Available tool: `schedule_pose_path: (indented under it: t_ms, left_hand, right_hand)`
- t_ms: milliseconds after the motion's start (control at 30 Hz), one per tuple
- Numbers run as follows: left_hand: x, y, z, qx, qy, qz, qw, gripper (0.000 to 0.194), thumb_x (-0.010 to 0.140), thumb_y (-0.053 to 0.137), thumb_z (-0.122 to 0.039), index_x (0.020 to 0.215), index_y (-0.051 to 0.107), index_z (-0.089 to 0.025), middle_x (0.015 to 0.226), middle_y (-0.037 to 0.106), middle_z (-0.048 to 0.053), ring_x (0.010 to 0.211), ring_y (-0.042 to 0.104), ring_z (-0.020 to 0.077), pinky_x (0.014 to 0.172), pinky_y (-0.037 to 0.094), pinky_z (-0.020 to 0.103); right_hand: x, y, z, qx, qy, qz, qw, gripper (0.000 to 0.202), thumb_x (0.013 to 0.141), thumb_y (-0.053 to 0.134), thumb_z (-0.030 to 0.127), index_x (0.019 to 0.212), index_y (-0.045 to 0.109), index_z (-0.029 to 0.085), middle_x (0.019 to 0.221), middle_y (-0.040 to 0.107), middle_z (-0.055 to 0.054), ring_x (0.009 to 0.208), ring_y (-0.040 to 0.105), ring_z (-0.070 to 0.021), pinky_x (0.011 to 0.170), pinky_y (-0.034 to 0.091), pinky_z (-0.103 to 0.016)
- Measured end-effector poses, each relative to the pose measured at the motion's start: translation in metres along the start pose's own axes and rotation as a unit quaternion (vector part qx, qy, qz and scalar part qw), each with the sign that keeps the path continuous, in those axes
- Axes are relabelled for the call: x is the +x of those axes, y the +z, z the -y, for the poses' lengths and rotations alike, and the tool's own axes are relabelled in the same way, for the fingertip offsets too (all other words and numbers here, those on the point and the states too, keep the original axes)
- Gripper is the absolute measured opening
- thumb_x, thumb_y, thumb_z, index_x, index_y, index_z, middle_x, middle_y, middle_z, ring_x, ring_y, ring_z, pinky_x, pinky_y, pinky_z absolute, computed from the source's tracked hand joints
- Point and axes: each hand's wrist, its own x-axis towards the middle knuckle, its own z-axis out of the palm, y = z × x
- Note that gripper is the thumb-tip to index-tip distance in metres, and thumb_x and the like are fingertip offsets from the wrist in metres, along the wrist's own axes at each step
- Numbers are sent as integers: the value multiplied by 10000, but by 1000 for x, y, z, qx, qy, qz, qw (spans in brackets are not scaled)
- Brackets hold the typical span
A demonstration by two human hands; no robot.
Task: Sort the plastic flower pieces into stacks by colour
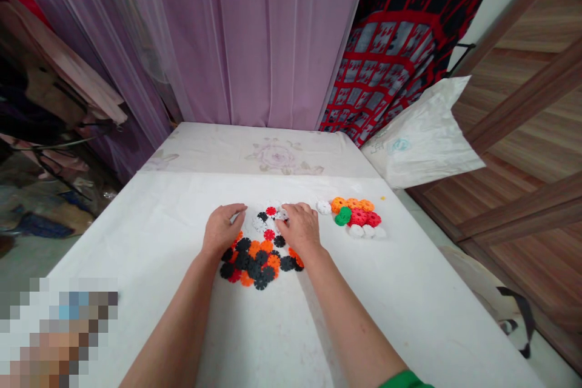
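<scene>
Black, orange and red notched discs (257, 260) lie in a loose pile on the white table, between my forearms. Beyond them, white discs (259, 224) with a few red and black ones are spread between my hands. My left hand (224, 227) rests at the left edge of the pile, thumb and fingers apart, holding nothing visible. On the other side, my right hand (300, 225) has its thumb and fingertips round a white disc (284, 214). Farther right sit joined clusters: orange discs (352, 204), red discs (359, 217), a green one (343, 216) and white ones (362, 231).
The table (136, 242) has a white cover with a floral strip at its far end. Past it hangs a purple curtain (268, 36). A white bag (422, 139) stands at the right edge, near a wooden door (527, 97). Clothes (54, 60) hang at the left.
</scene>
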Motion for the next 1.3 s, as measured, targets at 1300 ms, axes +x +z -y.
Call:
schedule_pose_path:
  t_ms: [1300]
  left_hand:
    - [1,-2,0,4,11,-2,1000,356,858,444,-418,990,734,-259,1079,755,35,1023,672,235,1005,488,391]
  right_hand:
    - [-34,18,-80,254,113,-209,938,470,740,583,327,1186,558,183,999,699,-78,947,650,-223,934,499,-419]
